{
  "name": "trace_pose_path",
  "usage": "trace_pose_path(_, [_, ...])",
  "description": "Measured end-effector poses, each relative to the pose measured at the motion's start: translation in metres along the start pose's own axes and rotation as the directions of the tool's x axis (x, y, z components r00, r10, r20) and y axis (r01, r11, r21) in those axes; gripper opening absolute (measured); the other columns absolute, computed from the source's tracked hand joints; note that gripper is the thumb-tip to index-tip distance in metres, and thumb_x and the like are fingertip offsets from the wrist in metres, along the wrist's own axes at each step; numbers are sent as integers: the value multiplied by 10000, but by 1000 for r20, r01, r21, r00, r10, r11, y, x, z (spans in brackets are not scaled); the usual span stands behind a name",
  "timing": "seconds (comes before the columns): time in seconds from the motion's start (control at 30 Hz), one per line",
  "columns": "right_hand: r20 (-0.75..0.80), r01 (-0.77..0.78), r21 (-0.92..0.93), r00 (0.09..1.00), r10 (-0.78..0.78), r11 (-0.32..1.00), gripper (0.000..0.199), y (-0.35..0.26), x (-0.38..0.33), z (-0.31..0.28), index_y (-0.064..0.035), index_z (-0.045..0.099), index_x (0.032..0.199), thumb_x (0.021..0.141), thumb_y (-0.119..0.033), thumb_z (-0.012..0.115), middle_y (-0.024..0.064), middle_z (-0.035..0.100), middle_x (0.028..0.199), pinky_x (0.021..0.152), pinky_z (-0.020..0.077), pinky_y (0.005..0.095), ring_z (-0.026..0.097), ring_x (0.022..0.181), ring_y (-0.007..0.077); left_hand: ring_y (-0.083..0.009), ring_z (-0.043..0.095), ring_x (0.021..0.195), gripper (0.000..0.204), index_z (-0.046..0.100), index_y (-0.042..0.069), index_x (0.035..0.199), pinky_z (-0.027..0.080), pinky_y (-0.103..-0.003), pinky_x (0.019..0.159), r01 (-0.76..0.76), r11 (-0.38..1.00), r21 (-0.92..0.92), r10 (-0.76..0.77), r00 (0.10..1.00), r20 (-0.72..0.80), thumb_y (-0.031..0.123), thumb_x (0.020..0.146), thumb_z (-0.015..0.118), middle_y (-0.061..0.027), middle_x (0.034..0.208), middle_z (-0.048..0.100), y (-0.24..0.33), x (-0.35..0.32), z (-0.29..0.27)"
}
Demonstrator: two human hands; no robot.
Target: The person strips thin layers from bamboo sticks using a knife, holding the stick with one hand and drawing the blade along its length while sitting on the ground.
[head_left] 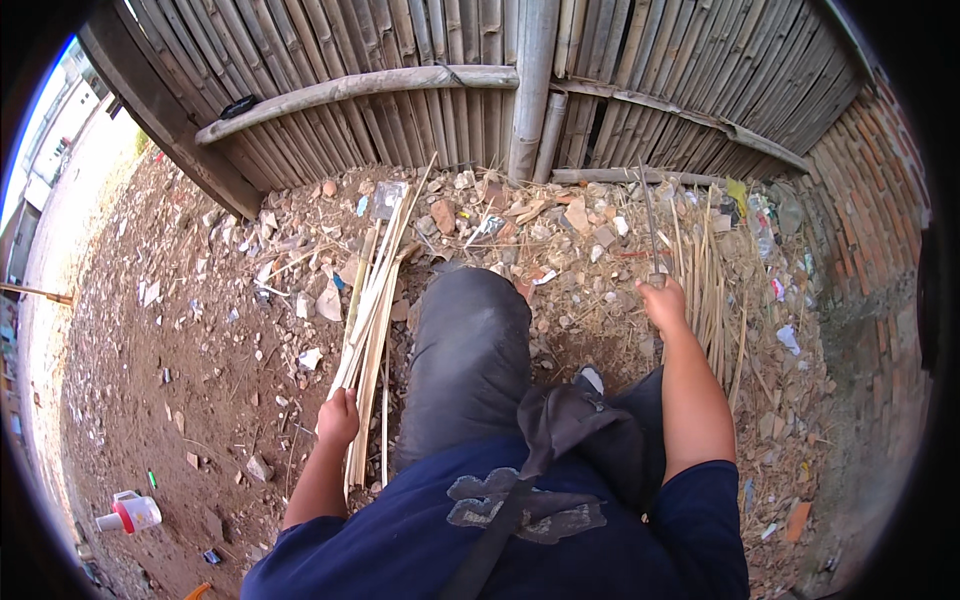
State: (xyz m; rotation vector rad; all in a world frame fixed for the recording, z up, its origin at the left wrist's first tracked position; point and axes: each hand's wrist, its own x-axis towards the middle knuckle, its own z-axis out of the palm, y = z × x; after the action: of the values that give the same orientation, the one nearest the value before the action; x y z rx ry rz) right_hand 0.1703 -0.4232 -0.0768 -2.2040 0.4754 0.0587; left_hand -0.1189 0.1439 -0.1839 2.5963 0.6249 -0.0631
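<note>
My left hand (338, 418) is closed at the side of a bundle of long, pale split bamboo strips (374, 308), gripping some near their lower part. The bundle slants up and away beside my left knee, its far ends reaching toward the fence. On the other side, my right hand (662, 302) is wrapped round the handle of a long, narrow-bladed knife (652, 228), its blade pointing away from me. Just right of that hand, more bamboo strips (708, 290) lie on the ground, partly behind my forearm.
A split-bamboo fence (400, 45) with a thick post (530, 90) stands ahead. A brick wall (875, 190) rises at the right. Stones and litter cover the dirt ground (190, 340). A clear jug with a red band (132, 513) lies at lower left.
</note>
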Motion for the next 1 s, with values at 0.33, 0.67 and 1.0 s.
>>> trace_pose_path(0.33, [-110, 153, 19, 982, -150, 988, 203, -59, -31, -85, -61, 606, 847, 874, -172, 774, -23, 547, 635, 466, 382, 266, 487, 501, 87, -437, 643, 1038, 413, 587, 42, 1209, 524, -512, 892, 222, 975, 7, -218, 951, 220, 347, 939, 650, -252, 1164, 628, -73, 21, 34])
trace_pose_path(0.67, [-400, -1, -75, 916, -29, 997, 223, -11, -157, -182, -72, 597, 835, 872, -191, 782, -24, 527, 608, 457, 377, 265, 477, 478, 88, -373, 301, 1443, 893, 363, 134, 1509, 365, -543, 1114, 324, 937, 129, -348, 889, 298, 504, 803, 766, -194, 1535, 329, -86, -2, 78])
trace_pose_path(1.0, [-493, -151, 75, 854, 169, 986, 247, 60, -246, -176, -84, 576, 762, 869, -184, 775, -15, 534, 612, 478, 406, 293, 489, 492, 105, -341, 193, 1521, 1183, 98, 152, 1618, 314, -546, 1174, 427, 853, 300, -511, 803, 308, 581, 760, 791, -149, 1657, 142, -85, -4, 83])
